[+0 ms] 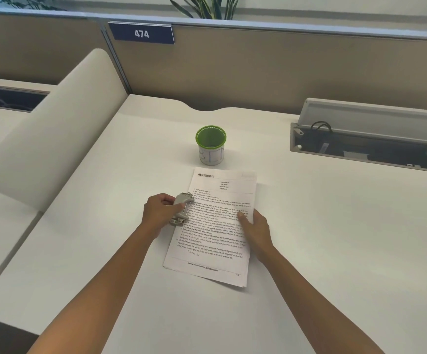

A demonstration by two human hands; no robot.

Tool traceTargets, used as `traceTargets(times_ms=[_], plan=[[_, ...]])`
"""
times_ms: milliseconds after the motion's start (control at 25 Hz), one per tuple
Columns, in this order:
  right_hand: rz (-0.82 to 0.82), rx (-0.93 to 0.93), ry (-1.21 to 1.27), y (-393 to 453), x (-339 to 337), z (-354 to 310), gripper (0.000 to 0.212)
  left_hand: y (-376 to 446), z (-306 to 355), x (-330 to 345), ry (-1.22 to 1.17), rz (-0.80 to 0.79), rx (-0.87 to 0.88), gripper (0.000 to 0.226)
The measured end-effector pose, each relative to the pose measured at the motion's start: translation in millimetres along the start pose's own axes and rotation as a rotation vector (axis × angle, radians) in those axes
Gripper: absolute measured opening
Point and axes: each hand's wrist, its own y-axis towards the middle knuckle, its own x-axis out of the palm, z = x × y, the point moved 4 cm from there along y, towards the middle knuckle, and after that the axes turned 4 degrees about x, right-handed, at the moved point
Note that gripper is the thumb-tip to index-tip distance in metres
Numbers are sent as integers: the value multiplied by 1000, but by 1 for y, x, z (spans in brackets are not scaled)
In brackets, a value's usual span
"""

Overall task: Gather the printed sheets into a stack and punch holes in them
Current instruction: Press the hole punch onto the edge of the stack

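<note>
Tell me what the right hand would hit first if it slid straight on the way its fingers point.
The right hand lies flat on the stack of sheets, fingers pointing up-left. Sliding on, it would likely meet the hole punch held by the left hand at the stack's left edge.

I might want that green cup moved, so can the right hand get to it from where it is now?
Probably yes. The right hand lies flat on the stack of sheets, and the green cup stands just beyond the stack's far edge with only bare desk around it.
</note>
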Motion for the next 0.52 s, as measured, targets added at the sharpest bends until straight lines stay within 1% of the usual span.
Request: traceTargets(times_ms=[120, 200, 280, 400, 520], plan=[[-7, 40, 64, -1, 0, 1, 30, 4, 10, 4, 182, 107, 30, 35], [-10, 49, 80, -1, 0, 2, 30, 8, 23, 12, 255, 173, 119, 40], [-10, 47, 63, -1, 0, 2, 30, 10, 37, 29, 324, 171, 258, 44], [-7, 47, 48, -1, 0, 2, 30, 6, 43, 57, 589, 86, 493, 53], [-10, 47, 32, 0, 0, 2, 29, 5, 34, 69, 791, 71, 611, 58]])
